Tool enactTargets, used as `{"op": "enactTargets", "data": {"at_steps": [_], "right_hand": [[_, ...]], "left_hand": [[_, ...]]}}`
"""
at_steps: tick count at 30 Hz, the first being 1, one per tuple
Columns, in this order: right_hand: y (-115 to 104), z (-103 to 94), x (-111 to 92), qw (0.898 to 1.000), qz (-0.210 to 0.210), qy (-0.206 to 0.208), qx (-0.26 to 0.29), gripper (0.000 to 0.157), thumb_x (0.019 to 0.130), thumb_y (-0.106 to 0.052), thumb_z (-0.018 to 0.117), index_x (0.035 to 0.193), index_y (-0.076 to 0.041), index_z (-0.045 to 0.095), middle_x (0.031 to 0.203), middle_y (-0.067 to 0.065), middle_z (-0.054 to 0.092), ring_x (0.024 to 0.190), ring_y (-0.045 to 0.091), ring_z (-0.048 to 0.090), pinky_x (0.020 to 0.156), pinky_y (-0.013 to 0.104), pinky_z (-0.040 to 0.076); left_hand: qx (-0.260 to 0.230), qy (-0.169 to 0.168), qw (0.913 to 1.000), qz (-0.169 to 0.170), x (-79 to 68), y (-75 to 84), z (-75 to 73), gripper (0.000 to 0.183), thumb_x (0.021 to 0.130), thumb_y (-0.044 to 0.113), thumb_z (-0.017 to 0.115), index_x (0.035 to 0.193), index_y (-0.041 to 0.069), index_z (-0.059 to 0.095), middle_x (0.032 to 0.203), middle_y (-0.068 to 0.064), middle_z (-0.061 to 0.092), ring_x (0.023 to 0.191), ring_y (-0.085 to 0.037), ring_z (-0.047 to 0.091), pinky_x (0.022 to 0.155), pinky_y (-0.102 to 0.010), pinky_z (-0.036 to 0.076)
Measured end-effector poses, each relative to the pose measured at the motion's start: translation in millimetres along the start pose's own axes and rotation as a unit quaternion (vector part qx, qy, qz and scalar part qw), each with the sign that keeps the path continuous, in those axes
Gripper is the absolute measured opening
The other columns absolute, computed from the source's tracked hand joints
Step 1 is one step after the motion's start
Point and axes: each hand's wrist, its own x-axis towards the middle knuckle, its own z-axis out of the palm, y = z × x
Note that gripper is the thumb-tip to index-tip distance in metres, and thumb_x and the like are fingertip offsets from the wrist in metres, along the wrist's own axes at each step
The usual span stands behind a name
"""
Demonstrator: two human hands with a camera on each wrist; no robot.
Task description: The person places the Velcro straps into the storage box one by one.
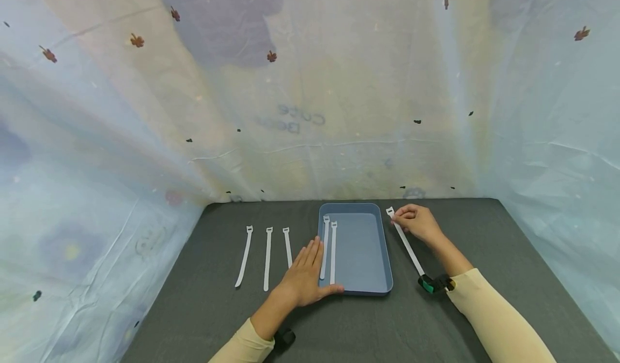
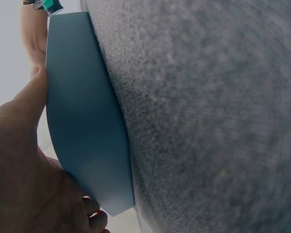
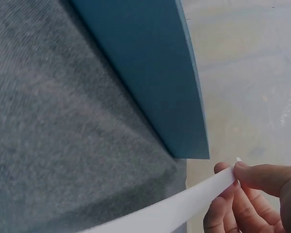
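My left hand lies with spread, straight fingers along the left rim of a blue-grey tray, the thumb at its near left corner. In the left wrist view that hand touches the rim above the tray's side wall. Two white cable ties with slotted heads lie lengthwise in the tray, at its left side. To the right of the tray, my right hand pinches another white cable tie just below its head, between thumb and fingers. The band of this tie slants toward the wrist in the right wrist view.
Left of the tray lie a left cable tie, a middle cable tie and a right cable tie partly behind my left hand. They rest on a dark grey tabletop. A patterned curtain hangs behind and at both sides.
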Motion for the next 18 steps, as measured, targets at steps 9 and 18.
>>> {"op": "enactTargets", "data": {"at_steps": [9, 18], "right_hand": [[-15, -0.7, -6, 0.999, -0.009, -0.020, 0.023, 0.033, 0.102, -0.019, 0.078, 0.123, 0.004, 0.069, 0.107, 0.018, 0.081, 0.090, 0.023, 0.073, 0.082, 0.044, 0.064], [-29, -0.5, -7, 0.999, 0.001, -0.033, 0.042, 0.036, 0.103, -0.026, 0.077, 0.127, 0.001, 0.074, 0.104, 0.009, 0.083, 0.086, 0.019, 0.072, 0.081, 0.039, 0.062]], "left_hand": [[-0.001, 0.003, 1.0000, 0.000, 0.2, -1.7, 1.8, 0.123, 0.093, 0.085, 0.055, 0.172, 0.001, 0.012, 0.180, -0.018, 0.006, 0.166, -0.034, 0.010, 0.134, -0.049, 0.017], [0.001, 0.002, 1.0000, -0.001, 1.2, -2.8, 3.3, 0.123, 0.093, 0.086, 0.054, 0.172, 0.001, 0.012, 0.180, -0.018, 0.005, 0.167, -0.033, 0.009, 0.134, -0.048, 0.016]]}}
